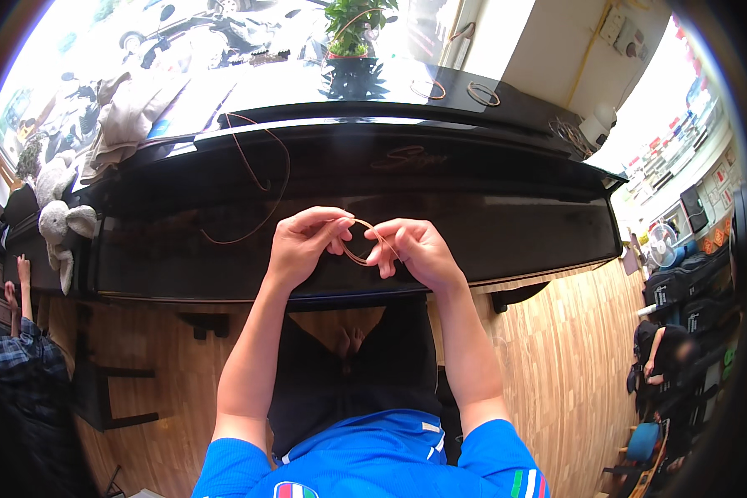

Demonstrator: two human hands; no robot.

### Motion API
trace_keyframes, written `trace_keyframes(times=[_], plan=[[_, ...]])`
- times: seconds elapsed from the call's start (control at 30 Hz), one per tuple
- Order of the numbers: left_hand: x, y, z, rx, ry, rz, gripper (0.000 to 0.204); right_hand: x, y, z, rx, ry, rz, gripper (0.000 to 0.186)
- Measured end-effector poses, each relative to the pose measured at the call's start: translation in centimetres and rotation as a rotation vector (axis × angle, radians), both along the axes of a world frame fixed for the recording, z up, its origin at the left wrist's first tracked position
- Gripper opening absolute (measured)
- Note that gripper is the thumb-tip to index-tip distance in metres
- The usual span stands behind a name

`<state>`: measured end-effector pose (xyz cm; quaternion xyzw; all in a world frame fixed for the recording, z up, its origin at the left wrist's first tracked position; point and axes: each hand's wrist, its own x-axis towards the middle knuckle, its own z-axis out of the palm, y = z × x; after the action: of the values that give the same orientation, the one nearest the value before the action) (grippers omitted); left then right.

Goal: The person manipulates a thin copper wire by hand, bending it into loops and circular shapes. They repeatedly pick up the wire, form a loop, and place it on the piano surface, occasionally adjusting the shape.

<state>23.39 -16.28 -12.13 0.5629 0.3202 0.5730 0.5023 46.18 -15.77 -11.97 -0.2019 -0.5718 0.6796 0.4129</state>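
A small ring of thin copper-coloured wire [356, 260] is held above the black piano's closed front, between my two hands. My left hand [301, 247] pinches its left side between thumb and fingertips. On the other side, my right hand [423, 253] has its fingers curled round the wire. A longer loose copper-coloured wire [289, 162] hangs in a wide curve over the piano front, left of my hands. Two wound wire rings, one copper-coloured [428, 96] and one darker [483, 103], lie on the piano top.
The black upright piano [515, 224] spans the space before me. A potted plant [353, 29] stands on its top. Grey cloth [129, 108] and a grey plush toy [56, 220] are at its left end. Other people sit at far left [25, 357] and far right [668, 357].
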Motion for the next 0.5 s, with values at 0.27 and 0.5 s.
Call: trace_keyframes(times=[0.27, 0.5], plan=[[-0.2, -0.2, 0.3, 0.002, 0.011, -0.06, 0.013, -0.3, -0.9, -0.1, -0.14, 0.202, 0.244, 0.032], [-0.1, -0.3, 0.3, -0.055, 0.024, -0.052, 0.014, -0.4, -0.3, -0.5, -0.102, 0.15, 0.044, 0.02]])
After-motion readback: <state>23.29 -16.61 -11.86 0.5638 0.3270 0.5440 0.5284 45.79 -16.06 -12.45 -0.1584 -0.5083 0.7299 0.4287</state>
